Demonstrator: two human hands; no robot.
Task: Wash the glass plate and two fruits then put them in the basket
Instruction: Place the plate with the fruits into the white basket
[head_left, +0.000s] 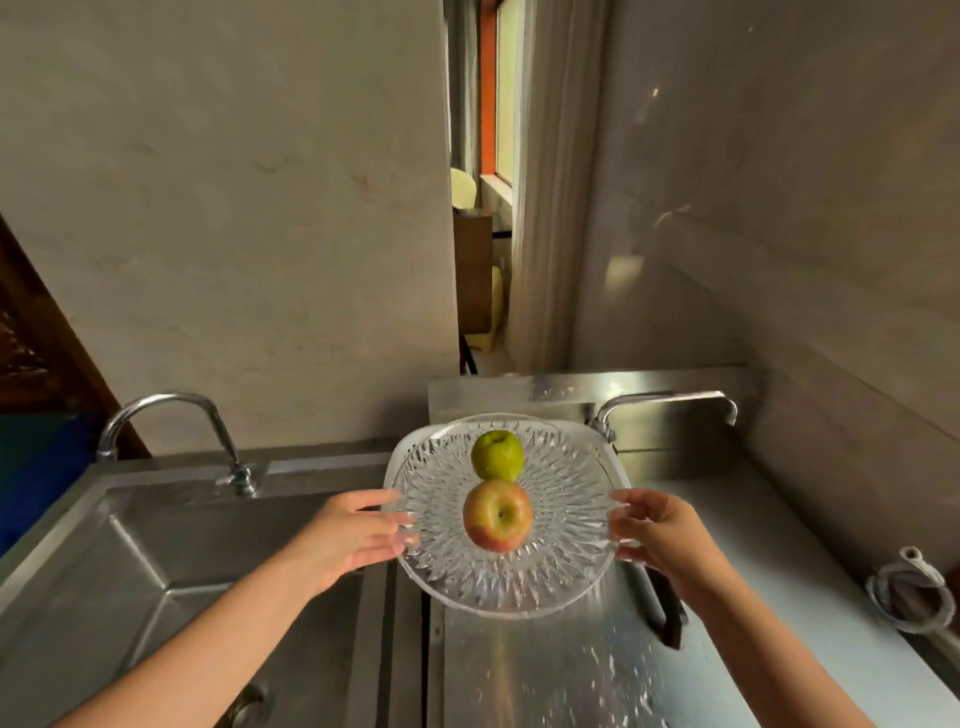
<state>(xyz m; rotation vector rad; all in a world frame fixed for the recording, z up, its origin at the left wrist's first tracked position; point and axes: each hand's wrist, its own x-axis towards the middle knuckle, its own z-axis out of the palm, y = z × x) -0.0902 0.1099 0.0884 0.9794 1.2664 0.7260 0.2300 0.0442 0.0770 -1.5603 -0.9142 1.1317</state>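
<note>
The cut-glass plate (506, 519) is held level above the steel counter, just right of the sink basin (156, 561), with a green apple (497, 455) on its far half and a red-yellow apple (497, 515) at its middle; the two fruits look to be touching. The plate is stiff, heavy for its size and breakable, and its ribbed rim gives some purchase but will turn slick once wet, so it is best taken at opposite edges with fingers beneath; the round apples can roll if it tips. The left hand (348, 535) pinches the plate's left rim, fingers curled under and thumb above. The right hand (660, 535) meets the right rim the same way, though blur there makes its grip less certain. Behind the plate a white basket (582, 427) seems to sit on the counter, near the right tap (670, 402).
</note>
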